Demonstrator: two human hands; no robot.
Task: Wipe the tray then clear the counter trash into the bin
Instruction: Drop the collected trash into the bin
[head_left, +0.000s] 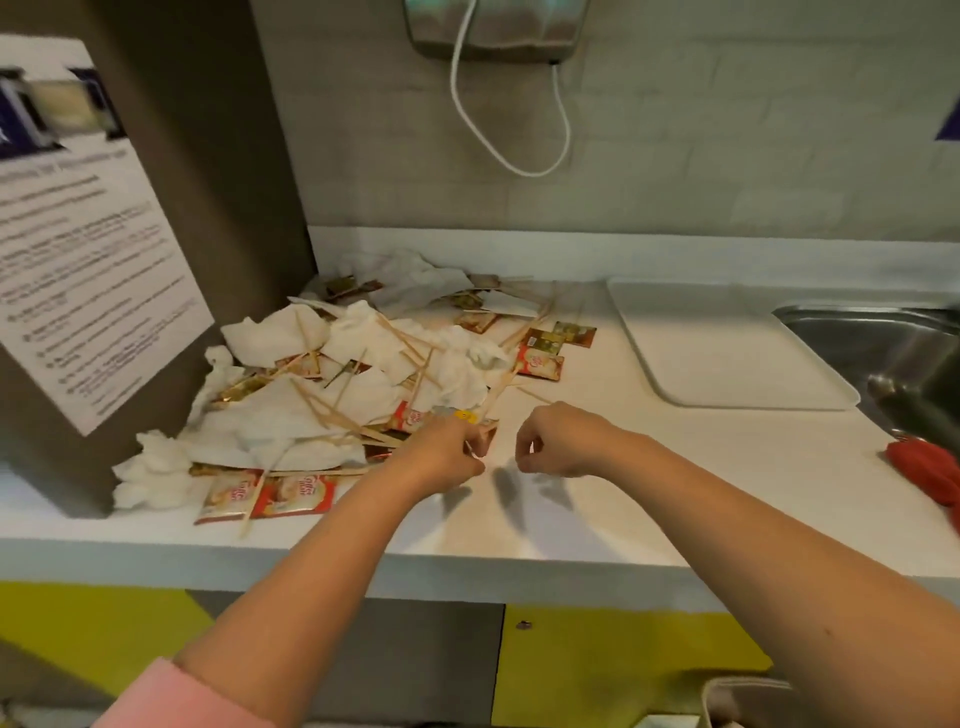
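A heap of trash (332, 395) covers the left half of the white counter (649, 493): crumpled white tissues, red sachets and several thin wooden stir sticks. The white tray (727, 353) lies flat to the right of the heap, beside the sink. My left hand (447, 457) is at the heap's near right edge, its fingers curled round a wooden stick and sachet scraps. My right hand (561, 441) hovers just right of it, fingers curled in a pinch; whether it holds anything is too small to tell. The bin's rim (748, 701) shows at the bottom right.
A steel sink (893, 353) sits at the far right, with a red cloth (930, 467) on the counter in front of it. A brown machine with a printed notice (88, 249) blocks the left. A dispenser with a white cord (498, 31) hangs on the wall.
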